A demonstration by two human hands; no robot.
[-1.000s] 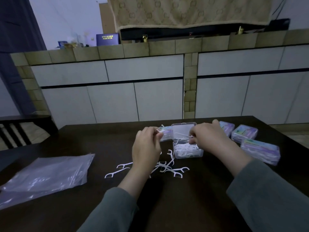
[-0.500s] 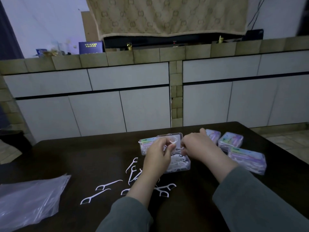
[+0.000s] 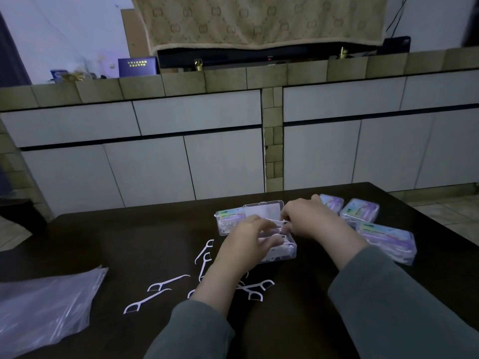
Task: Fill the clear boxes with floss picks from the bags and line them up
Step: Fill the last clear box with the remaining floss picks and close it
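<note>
Both hands meet over the open clear box (image 3: 281, 251): right hand (image 3: 308, 218) pinches a floss pick (image 3: 272, 221) lying crosswise, left hand (image 3: 248, 242) (fingers loosely curled, grip unclear) nearer.

We're in dim, bluish light, brightest on the wall (image 3: 64, 35) far above the fingers. The dark table (image 3: 129, 242) swallows shadows. Wide-angle bending curves the cabinets (image 3: 181, 130) at the edges. Both hands look soft with blur.

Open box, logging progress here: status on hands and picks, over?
Both hands, left and right, over open box, right pinching a pick. Box part-filled. Loose picks on table. Nothing blocking.
</note>
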